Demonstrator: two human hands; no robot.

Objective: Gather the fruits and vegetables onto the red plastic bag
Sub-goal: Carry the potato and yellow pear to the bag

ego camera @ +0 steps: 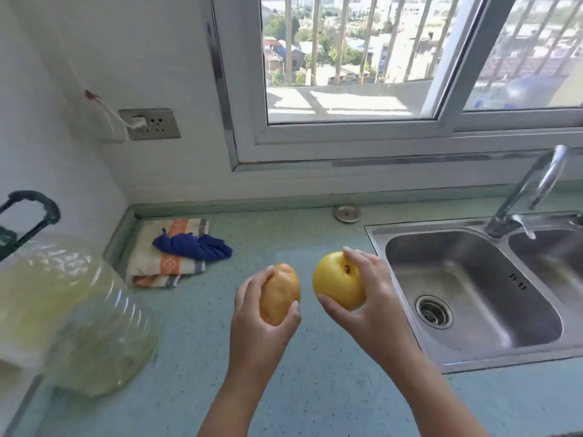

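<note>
While both hands hover above the bench, the left hand grips a brown potato and the right hand clasps a yellow apple, fruits just apart, beside the sink.

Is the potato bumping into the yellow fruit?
Apart. The head view shows a strip of green counter between the potato in the left hand and the yellow fruit in the right hand.

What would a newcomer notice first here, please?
The left hand holds a brown potato and the right hand a yellow fruit, side by side above the green counter. A steel sink sits to their right; a blue cloth lies on a folded towel at back left.
</note>
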